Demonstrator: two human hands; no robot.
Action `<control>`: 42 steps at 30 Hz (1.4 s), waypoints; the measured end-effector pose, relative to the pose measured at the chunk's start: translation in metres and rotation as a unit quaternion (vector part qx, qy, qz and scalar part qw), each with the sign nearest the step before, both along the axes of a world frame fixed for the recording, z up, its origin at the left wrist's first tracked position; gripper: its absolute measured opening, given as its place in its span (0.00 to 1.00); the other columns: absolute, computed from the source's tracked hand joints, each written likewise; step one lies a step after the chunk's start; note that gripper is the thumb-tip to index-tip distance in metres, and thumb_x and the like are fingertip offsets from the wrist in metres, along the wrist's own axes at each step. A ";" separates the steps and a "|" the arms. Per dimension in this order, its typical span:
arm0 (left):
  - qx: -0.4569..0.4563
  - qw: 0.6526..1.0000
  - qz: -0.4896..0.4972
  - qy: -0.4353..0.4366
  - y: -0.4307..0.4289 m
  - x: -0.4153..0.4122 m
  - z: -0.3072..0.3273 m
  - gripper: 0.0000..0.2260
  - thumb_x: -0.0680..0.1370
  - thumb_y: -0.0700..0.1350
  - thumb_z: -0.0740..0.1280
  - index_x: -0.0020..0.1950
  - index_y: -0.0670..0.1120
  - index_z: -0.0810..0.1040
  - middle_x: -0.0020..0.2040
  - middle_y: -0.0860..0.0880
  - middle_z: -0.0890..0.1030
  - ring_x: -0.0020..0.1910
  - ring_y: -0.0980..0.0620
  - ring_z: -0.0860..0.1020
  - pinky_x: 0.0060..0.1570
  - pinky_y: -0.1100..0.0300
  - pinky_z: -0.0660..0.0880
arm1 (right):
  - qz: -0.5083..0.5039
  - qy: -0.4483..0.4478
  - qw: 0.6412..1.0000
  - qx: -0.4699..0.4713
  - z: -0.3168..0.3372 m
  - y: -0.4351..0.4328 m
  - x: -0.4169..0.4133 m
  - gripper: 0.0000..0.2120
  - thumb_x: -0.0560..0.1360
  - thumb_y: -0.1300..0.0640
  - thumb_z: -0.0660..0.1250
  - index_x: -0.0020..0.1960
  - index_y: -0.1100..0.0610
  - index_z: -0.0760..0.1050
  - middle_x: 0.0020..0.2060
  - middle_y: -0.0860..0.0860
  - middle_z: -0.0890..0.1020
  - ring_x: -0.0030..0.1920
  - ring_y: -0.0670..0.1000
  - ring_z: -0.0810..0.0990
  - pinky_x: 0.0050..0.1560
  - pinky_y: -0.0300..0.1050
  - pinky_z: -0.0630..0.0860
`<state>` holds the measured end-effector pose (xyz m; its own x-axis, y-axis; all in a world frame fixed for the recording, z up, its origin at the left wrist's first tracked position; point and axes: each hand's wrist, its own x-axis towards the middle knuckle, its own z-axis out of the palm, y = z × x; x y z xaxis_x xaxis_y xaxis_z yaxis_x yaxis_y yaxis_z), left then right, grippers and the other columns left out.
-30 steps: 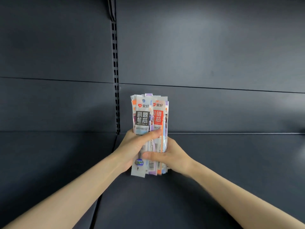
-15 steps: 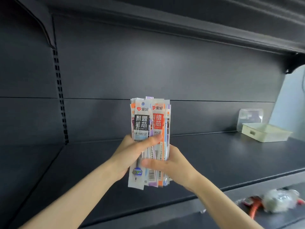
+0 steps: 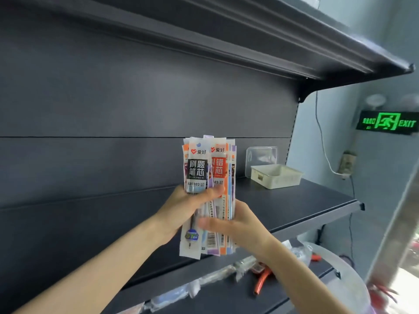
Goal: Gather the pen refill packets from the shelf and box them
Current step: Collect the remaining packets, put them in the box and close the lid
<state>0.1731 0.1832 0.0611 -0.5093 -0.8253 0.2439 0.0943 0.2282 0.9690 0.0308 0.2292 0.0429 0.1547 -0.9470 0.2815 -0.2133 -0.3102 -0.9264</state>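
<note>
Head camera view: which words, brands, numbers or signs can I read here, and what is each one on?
"爱好": top of the front packet
"刷题笔芯": its black label
"103 ST": below that label; letters before it unclear
"爱好", "错芯": orange packet, partly covered
"EXIT": green exit sign; Chinese characters blurred
Barcode and small print low on the packets: too small
</note>
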 end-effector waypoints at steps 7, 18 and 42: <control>0.000 0.999 -0.040 0.008 -0.054 -0.108 -0.003 0.14 0.65 0.54 0.70 0.50 0.55 0.82 0.49 0.52 0.86 0.50 0.51 0.84 0.57 0.48 0.76 | -0.045 0.022 0.999 -0.009 0.002 -0.040 -0.105 0.15 0.71 0.63 0.72 0.57 0.55 0.77 0.50 0.52 0.85 0.51 0.51 0.84 0.52 0.45 0.80; 0.020 0.996 -0.080 0.026 -0.125 -0.301 -0.006 0.17 0.69 0.51 0.70 0.57 0.50 0.80 0.52 0.50 0.85 0.52 0.52 0.83 0.54 0.53 0.77 | -0.093 0.000 0.996 -0.005 0.004 -0.096 -0.287 0.10 0.71 0.65 0.71 0.50 0.55 0.78 0.42 0.47 0.86 0.44 0.47 0.85 0.44 0.38 0.79; 0.058 0.965 0.223 0.129 -0.249 -0.445 0.001 0.12 0.71 0.43 0.73 0.53 0.43 0.82 0.46 0.46 0.86 0.46 0.47 0.85 0.43 0.53 0.81 | 0.133 -0.086 0.986 0.045 0.009 -0.296 -0.453 0.11 0.68 0.54 0.71 0.50 0.56 0.81 0.46 0.55 0.86 0.48 0.55 0.85 0.55 0.54 0.80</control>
<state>-0.2722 -0.0653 0.0617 -0.0329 -0.9776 0.2080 0.2535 0.1931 0.9479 -0.4225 -0.0664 0.0523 0.3585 -0.9019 0.2411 0.0267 -0.2483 -0.9683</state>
